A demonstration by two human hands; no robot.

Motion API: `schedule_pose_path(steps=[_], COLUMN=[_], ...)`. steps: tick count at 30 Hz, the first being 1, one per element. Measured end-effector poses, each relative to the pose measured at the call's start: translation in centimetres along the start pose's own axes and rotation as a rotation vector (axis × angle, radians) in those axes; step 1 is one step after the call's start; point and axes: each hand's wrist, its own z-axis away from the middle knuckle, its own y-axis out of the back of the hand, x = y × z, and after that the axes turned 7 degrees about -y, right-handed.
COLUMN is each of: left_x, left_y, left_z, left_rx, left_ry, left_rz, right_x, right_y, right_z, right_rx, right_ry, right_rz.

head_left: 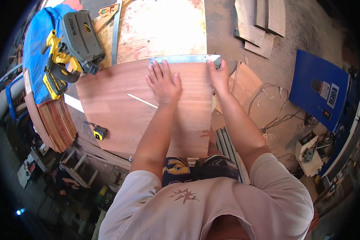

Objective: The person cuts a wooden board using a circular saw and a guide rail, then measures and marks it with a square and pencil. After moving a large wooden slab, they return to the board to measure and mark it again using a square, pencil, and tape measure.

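Observation:
A wide reddish-brown wooden board (116,120) lies in front of me. Along its far edge runs a metal square (184,59), its thick stock at the board's right corner. My left hand (164,84) rests flat with spread fingers on the board, fingertips at the ruler's left part. At the right corner my right hand (219,74) grips the square's stock, thumb on top; its other fingers are mostly hidden. A thin white stick (142,100) lies on the board left of my left hand. Near the board's left edge sits a black and yellow tape measure (100,132).
A yellow and black power tool (58,72) with a grey case (83,36) stands at the left, over a blue cloth (34,52). Another square (117,32) lies beyond the board. Wood pieces, cables and a blue machine panel (318,90) are at the right.

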Motion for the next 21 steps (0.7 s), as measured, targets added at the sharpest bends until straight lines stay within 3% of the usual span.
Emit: schedule_pose_path(steps=[21], left_x=[-0.2], left_y=[0.1], left_z=[0.0], left_rx=[-0.047], left_ry=[0.014], left_rz=[0.012], right_x=[0.1], right_y=[-0.1], right_z=[0.0], right_rx=[0.011], right_ry=[0.031], right_rz=[0.028])
